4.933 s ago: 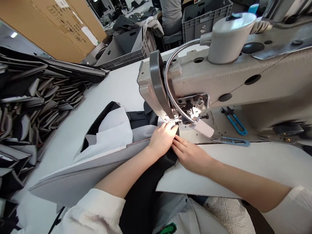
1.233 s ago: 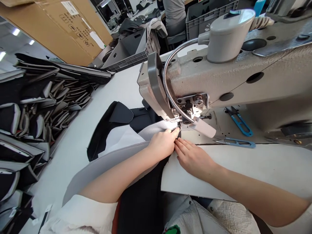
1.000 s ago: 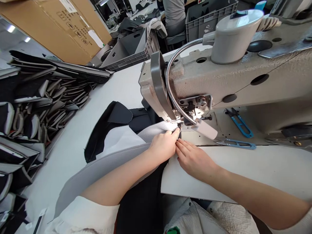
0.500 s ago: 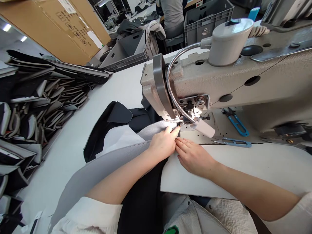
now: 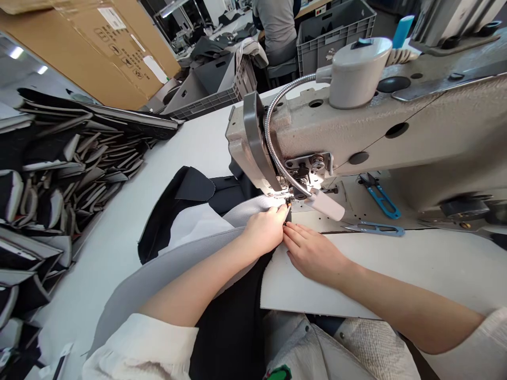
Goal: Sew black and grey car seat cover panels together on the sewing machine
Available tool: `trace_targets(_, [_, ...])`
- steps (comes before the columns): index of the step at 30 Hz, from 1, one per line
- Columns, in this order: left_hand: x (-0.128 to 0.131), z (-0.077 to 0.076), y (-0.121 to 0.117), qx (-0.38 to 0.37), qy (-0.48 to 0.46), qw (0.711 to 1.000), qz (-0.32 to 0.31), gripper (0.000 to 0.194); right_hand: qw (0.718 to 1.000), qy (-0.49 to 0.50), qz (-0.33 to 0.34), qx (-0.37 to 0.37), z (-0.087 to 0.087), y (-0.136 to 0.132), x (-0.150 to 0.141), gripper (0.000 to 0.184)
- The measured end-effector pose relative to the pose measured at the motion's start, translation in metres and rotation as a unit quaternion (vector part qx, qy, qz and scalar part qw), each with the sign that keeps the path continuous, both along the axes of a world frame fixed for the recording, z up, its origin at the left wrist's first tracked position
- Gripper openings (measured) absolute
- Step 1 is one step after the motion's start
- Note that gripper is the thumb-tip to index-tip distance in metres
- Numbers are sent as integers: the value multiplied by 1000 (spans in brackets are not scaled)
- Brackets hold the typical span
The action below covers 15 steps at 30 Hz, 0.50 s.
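Close in front of the needle area of the sewing machine [image 5: 356, 142], my left hand [image 5: 266, 230] is closed on the edge of a black and grey fabric piece [image 5: 237, 322]. The fabric's grey layer [image 5: 158, 279] runs under my left forearm, and its black part hangs over the table's front edge. My right hand [image 5: 312, 252] lies beside the left one, fingers together and bent onto the same dark edge; their tips are partly hidden. A white piece [image 5: 198, 227] and dark folded panels [image 5: 194, 184] lie left of the needle.
Two blue-handled thread snips [image 5: 382, 198] lie on the machine bed. Stacked padded panels [image 5: 91, 153] fill the left side. Behind the table [image 5: 190, 145] stand grey crates [image 5: 214, 87] and a cardboard box [image 5: 95, 47]. A person [image 5: 275, 26] sits farther back.
The view has shifted slightly, so the machine appears a little further left. My left fingertips have drawn closer together at the fabric edge; my right hand stays beside them.
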<state>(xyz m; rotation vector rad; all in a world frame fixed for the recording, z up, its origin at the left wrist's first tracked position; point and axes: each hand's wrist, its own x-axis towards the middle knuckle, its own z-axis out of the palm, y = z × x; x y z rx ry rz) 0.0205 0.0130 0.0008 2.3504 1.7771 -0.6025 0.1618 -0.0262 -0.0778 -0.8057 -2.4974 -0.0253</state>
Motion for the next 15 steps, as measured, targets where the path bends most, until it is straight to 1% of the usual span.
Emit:
trace_targets(5, [5, -5, -3, 33, 22, 999, 5, 47, 1000, -5, -8, 2, -2, 0, -1, 38])
trace_targets(9, [8, -6, -4, 55, 37, 998, 3, 41, 1000, -5, -20, -14, 1, 2, 0, 40])
trace_targets(12, [3, -3, -3, 49, 6, 999, -22, 40, 1000, -1, -23, -15, 3, 3, 0, 40])
trace_targets(15, [-7, 5, -1, 18, -52, 998, -41, 37, 1000, -6, -25, -9, 3, 3, 0, 39])
